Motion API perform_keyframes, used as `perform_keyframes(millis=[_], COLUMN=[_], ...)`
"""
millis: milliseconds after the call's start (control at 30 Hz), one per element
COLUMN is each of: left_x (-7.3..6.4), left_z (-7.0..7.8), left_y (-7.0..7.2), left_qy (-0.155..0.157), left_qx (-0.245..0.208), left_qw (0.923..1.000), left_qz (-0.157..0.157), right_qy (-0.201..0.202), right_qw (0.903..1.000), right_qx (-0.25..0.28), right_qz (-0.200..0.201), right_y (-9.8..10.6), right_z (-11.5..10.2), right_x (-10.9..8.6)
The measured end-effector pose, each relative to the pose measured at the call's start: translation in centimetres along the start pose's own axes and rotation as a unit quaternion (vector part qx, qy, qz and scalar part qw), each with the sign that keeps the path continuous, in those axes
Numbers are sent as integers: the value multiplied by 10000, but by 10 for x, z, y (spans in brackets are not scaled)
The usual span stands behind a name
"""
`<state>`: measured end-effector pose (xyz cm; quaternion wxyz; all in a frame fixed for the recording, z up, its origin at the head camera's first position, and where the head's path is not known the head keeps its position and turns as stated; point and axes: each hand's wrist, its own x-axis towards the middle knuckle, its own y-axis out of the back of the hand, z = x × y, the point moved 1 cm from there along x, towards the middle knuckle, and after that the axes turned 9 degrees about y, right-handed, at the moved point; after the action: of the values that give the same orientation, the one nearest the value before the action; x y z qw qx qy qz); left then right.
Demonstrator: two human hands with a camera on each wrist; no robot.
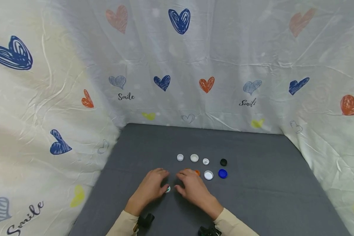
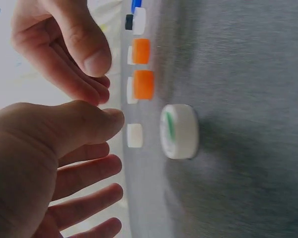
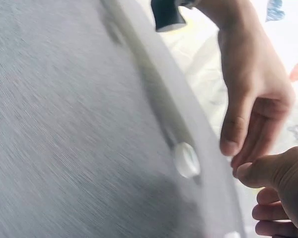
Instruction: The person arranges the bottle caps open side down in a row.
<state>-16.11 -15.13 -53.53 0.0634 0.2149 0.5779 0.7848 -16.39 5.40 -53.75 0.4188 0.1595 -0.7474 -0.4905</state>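
A white bottle cap point(image 2: 180, 131) with a green mark on its top lies on the grey cloth below and between the hands; in the head view the left thumb partly covers it. My left hand point(image 1: 150, 186) hovers just to its left, fingers loosely bent and apart from the cap. On the other side hangs my right hand point(image 1: 194, 187), fingers relaxed, thumb pointing toward the left hand and nothing in its grasp. Two orange caps point(image 2: 143, 85) stand beyond the hands; in the head view the right hand hides most of them.
Behind the hands, white caps point(image 1: 194, 158), a black cap point(image 1: 223, 162) and a blue cap point(image 1: 222, 173) lie in two rough rows. Grey cloth point(image 1: 268, 183) covers the table. A white curtain point(image 1: 224, 42) printed with hearts encloses its back and sides.
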Motion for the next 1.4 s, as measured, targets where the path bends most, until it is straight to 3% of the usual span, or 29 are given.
perform_keyframes(millis=[133, 267, 500, 700, 900, 1233, 1400], left_x=[11, 21, 36, 50, 60, 69, 74], left_z=[4, 9, 16, 19, 23, 29, 29], left_y=[5, 9, 9, 3, -1, -15, -23], left_qy=[-157, -219, -213, -43, -11, -89, -112], left_qx=[-87, -75, 4, 111, 78, 225, 229], left_qw=[9996, 9993, 9998, 9998, 9998, 9983, 9978], left_qz=[236, 293, -38, -156, -200, -531, -616], right_qy=[-52, -200, -354, -477, -498, -271, -367], right_qw=[9999, 9997, 9982, 9980, 9976, 9985, 9979], right_qx=[15, -128, -363, -138, -17, 18, 61], right_qz=[98, -72, -319, -392, -471, -465, -536], right_y=[16, 28, 37, 42, 39, 25, 23], right_z=[13, 26, 46, 57, 62, 65, 67], right_x=[2, 2, -2, -3, -3, -2, 0])
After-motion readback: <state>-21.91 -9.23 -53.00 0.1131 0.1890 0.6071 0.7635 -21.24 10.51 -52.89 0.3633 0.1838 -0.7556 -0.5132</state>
